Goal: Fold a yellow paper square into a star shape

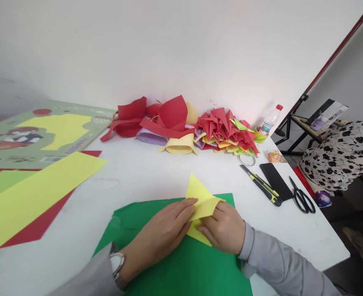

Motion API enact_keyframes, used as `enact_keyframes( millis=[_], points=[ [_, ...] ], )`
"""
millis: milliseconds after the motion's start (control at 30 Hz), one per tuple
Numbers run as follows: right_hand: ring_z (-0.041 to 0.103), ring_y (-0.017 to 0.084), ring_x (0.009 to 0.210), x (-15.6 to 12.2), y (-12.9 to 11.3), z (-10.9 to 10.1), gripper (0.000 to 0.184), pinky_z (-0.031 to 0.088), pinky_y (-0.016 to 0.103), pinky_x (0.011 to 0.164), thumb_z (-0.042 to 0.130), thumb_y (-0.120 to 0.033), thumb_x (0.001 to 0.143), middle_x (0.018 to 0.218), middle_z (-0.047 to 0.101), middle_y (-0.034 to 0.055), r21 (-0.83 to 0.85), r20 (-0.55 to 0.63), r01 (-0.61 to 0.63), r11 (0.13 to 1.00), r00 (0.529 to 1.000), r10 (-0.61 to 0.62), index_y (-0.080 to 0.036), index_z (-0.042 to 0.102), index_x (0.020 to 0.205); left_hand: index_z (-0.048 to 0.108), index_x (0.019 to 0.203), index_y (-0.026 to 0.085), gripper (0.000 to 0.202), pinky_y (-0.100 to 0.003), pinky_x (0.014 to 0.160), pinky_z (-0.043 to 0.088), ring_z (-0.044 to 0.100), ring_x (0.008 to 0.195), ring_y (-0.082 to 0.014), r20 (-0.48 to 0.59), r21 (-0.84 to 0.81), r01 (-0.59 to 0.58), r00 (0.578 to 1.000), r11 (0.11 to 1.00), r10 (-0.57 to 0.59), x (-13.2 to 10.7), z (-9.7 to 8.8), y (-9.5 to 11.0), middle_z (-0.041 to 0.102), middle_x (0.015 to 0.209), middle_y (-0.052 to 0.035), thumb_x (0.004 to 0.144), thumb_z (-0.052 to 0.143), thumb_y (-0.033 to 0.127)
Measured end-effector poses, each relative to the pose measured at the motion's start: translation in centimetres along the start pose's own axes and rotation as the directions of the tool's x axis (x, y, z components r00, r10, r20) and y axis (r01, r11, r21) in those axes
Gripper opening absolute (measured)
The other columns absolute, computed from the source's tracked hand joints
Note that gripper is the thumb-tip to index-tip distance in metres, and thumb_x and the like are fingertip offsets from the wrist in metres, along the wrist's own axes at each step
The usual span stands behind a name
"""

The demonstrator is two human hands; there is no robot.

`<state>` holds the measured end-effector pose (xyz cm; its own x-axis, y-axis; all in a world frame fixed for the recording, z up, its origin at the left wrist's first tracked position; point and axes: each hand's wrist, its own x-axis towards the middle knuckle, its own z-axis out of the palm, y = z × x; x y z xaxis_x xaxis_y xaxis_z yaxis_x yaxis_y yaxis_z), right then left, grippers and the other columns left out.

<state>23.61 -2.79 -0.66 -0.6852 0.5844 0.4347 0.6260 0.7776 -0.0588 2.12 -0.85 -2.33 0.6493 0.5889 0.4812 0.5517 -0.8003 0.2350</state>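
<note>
**Grip, left:** our left hand [165, 228] lies flat and open, with its fingertips [191, 202] pressing down on the folded yellow paper [199, 195].

**Grip, right:** our right hand [224, 228] is closed narrowly on the same paper's near edge, pinching a flap.

**Item in hand:** the yellow paper is partly folded, with one point standing away from us. It rests on a green sheet [184, 267] on the desk [156, 172].

**Step, as we judge it:** setting a crease. A further fold would call for one hand to anchor the paper while the other aligns the edges.

**Right of the work:** a utility knife [261, 186], a black phone [275, 181] and scissors [303, 197], all well apart from the hands.

**Far edge:** a pile of folded paper pieces [224, 131], red curled paper [156, 117], a tape roll [246, 159] and a bottle [270, 120].

**Left:** a yellow strip [36, 193] lying over red sheets.

**Obstruction:** nothing crowds the fold.
</note>
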Motion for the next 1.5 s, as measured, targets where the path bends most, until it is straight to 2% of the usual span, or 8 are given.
enact_keyframes(
  millis=[200, 367, 533, 800, 967, 1167, 1367, 1500],
  points=[
    [0.062, 0.031, 0.094, -0.4, -1.0, 0.5, 0.03, 0.053, 0.045, 0.081, 0.06, -0.04, 0.091, 0.096, 0.071, 0.0153, 0.001, 0.049, -0.03, 1.0, 0.998, 0.03, -0.012, 0.068, 0.097, 0.043, 0.14, 0.012, 0.054, -0.05, 0.111, 0.04, 0.044, 0.137, -0.0308, 0.147, 0.014, 0.018, 0.989, 1.0, -0.02, 0.2, -0.3, -0.7, 0.05, 0.145, -0.0181, 0.086, 0.043, 0.015],
    [0.061, 0.031, 0.108, -0.4, -1.2, 0.5, 0.033, 0.049, 0.046, 0.095, 0.062, -0.036, 0.091, 0.108, 0.07, 0.0163, 0.074, 0.095, -0.067, 0.995, 0.994, 0.06, -0.01, 0.065, 0.112, 0.04, 0.145, 0.013, 0.059, -0.048, 0.115, 0.035, 0.04, 0.14, -0.0267, 0.277, 0.026, 0.017, 0.961, 1.0, -0.024, 0.2, -0.6, -1.7, 0.043, 0.151, -0.0148, 0.086, 0.044, 0.016],
    [0.051, 0.026, 0.128, -0.3, -1.1, 0.5, 0.044, 0.042, 0.043, 0.108, 0.053, -0.029, 0.096, 0.135, 0.06, 0.0114, 0.165, 0.113, -0.093, 0.982, 0.991, 0.075, -0.016, 0.048, 0.138, 0.036, 0.147, 0.013, 0.066, -0.047, 0.117, 0.032, 0.035, 0.143, -0.024, 0.316, 0.049, 0.017, 0.948, 0.999, -0.031, 0.2, -0.6, -1.7, 0.04, 0.154, -0.0127, 0.081, 0.038, 0.007],
    [0.043, 0.024, 0.136, 0.1, -0.9, -0.3, 0.046, 0.036, 0.043, 0.114, 0.044, -0.03, 0.098, 0.144, 0.052, 0.0085, 0.215, 0.159, -0.09, 0.972, 0.986, 0.056, -0.017, 0.042, 0.142, 0.033, 0.148, 0.012, 0.062, -0.043, 0.118, 0.03, 0.031, 0.145, -0.0224, 0.335, 0.066, 0.03, 0.941, 0.997, -0.05, -0.1, -0.5, -2.2, 0.035, 0.156, -0.0123, 0.087, 0.035, 0.01],
    [0.052, 0.025, 0.127, 0.4, -0.6, -0.7, 0.041, 0.044, 0.042, 0.106, 0.047, -0.028, 0.095, 0.135, 0.06, 0.0093, 0.253, 0.046, -0.066, 0.965, 0.997, 0.056, -0.018, 0.049, 0.134, 0.035, 0.148, 0.017, 0.063, -0.045, 0.115, 0.034, 0.035, 0.142, -0.0246, 0.315, 0.022, 0.035, 0.948, 0.999, -0.04, 0.3, -1.0, -2.3, 0.037, 0.156, -0.0098, 0.085, 0.04, 0.013],
    [0.06, 0.027, 0.111, 0.1, -0.4, 0.0, 0.032, 0.049, 0.043, 0.094, 0.049, -0.029, 0.093, 0.115, 0.068, 0.0132, 0.175, 0.002, -0.046, 0.983, 0.999, 0.046, -0.016, 0.058, 0.121, 0.052, 0.137, 0.029, 0.057, -0.048, 0.107, 0.039, 0.044, 0.134, -0.0311, 0.343, -0.017, 0.068, 0.938, 0.998, -0.058, 1.6, -1.7, -2.3, 0.043, 0.153, -0.0052, 0.08, 0.059, 0.027],
    [0.061, 0.023, 0.074, -0.1, -0.6, 0.6, 0.024, 0.051, 0.037, 0.068, 0.044, -0.026, 0.095, 0.077, 0.066, 0.0095, 0.078, -0.051, -0.103, 0.992, 0.993, 0.107, -0.017, 0.061, 0.081, 0.061, 0.129, 0.032, 0.044, -0.049, 0.105, 0.038, 0.045, 0.132, -0.0322, 0.346, -0.069, 0.132, 0.933, 0.989, -0.1, 1.9, -1.9, -2.7, 0.05, 0.148, -0.0039, 0.09, 0.056, 0.051],
    [0.059, 0.022, 0.074, 0.0, -0.6, 0.6, 0.022, 0.051, 0.036, 0.068, 0.043, -0.025, 0.096, 0.076, 0.065, 0.0087, 0.1, -0.044, -0.117, 0.988, 0.992, 0.122, -0.017, 0.061, 0.085, 0.065, 0.124, 0.033, 0.042, -0.047, 0.106, 0.037, 0.044, 0.133, -0.0309, 0.35, -0.107, 0.158, 0.93, 0.982, -0.111, 2.0, -2.0, -2.8, 0.052, 0.147, -0.0035, 0.09, 0.054, 0.056]
  ],
)
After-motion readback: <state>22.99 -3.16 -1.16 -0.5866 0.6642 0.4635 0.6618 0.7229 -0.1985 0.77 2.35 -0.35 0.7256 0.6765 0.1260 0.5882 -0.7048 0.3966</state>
